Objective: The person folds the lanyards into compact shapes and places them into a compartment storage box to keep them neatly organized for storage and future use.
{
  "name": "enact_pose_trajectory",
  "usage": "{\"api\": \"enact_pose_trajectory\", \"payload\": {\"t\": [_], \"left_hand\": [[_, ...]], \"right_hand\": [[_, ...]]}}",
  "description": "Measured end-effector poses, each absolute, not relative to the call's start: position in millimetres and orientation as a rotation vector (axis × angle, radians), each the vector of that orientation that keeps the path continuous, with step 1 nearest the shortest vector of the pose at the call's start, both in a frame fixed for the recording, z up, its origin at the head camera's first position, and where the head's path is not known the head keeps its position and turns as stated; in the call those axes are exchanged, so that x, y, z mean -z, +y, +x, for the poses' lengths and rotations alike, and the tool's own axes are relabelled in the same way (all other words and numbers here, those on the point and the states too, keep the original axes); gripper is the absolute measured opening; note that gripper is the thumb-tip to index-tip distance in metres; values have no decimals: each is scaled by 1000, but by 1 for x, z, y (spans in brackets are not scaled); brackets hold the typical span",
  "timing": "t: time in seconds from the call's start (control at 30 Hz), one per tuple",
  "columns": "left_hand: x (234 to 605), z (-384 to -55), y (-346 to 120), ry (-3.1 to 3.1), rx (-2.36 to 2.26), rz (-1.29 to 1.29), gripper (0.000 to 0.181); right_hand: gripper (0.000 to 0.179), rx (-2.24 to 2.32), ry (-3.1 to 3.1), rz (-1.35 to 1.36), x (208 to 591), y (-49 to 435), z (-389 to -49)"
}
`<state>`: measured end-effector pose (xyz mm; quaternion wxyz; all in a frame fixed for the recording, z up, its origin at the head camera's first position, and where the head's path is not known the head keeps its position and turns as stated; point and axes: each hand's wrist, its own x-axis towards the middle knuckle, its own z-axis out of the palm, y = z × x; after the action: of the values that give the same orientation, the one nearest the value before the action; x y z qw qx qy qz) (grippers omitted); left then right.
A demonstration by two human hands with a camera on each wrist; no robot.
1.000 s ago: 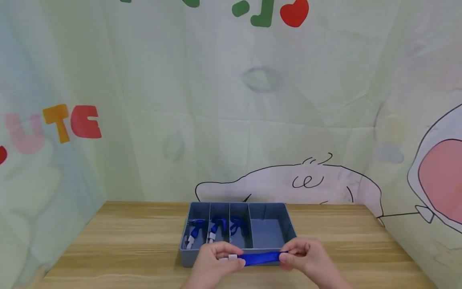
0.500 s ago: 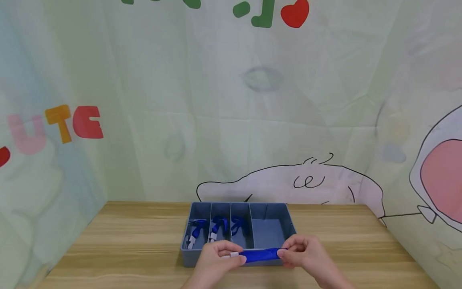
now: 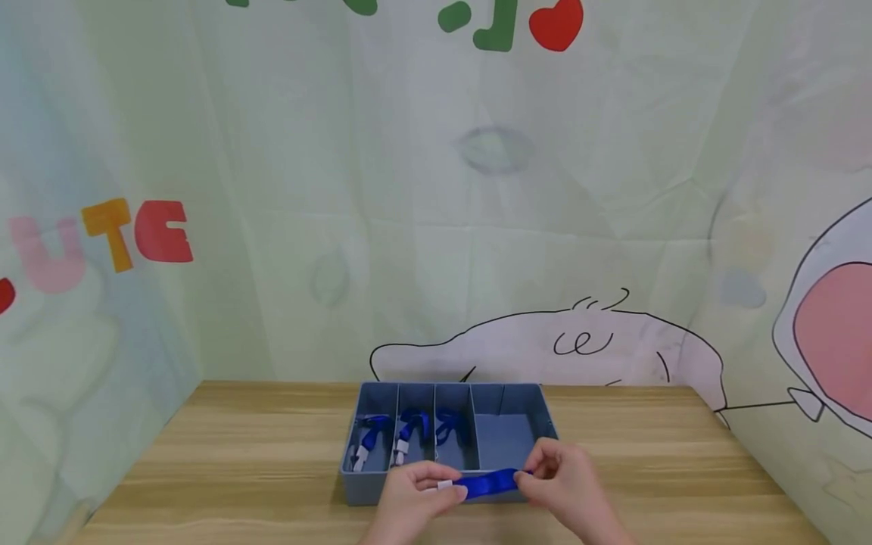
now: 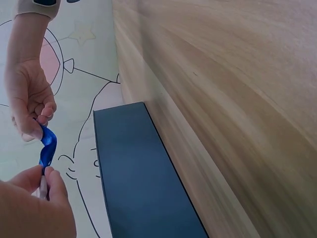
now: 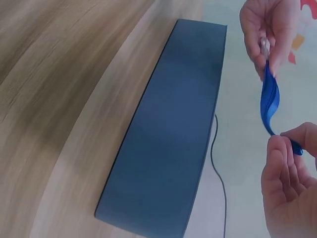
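A blue lanyard stretches between both hands, in front of the grey divided box. My left hand pinches it by the end with the white plastic clip. My right hand pinches the other end between thumb and fingers. In the left wrist view the blue strap bows and twists between the hands. The right wrist view shows a short tail of strap poking out past the right fingertips. Fingers cover part of the clip.
Three narrow compartments on the box's left hold blue lanyards: one at far left, one in the second slot, one in the third. A wider compartment is at right. The wooden table meets a printed cloth backdrop.
My right hand has moved left, closer to the left hand, and the strap between them has gone from nearly taut to slightly bowed. The left hand has shifted only a little.
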<state>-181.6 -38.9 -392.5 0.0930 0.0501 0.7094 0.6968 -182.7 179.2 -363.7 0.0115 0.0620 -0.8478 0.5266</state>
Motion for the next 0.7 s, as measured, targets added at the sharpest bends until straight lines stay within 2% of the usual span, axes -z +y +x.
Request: {"api": "enact_pose_trajectory", "payload": {"t": [0.27, 0.5, 0.7], "left_hand": [[387, -178, -33, 2057, -2107, 142, 23], [383, -174, -26, 1953, -2185, 132, 25], [379, -171, -21, 1884, -2199, 120, 24]], "right_hand": [[16, -1668, -2615, 199, 359, 171, -178], [19, -1976, -2582, 144, 356, 171, -175], [17, -2204, -2550, 200, 353, 168, -173]]}}
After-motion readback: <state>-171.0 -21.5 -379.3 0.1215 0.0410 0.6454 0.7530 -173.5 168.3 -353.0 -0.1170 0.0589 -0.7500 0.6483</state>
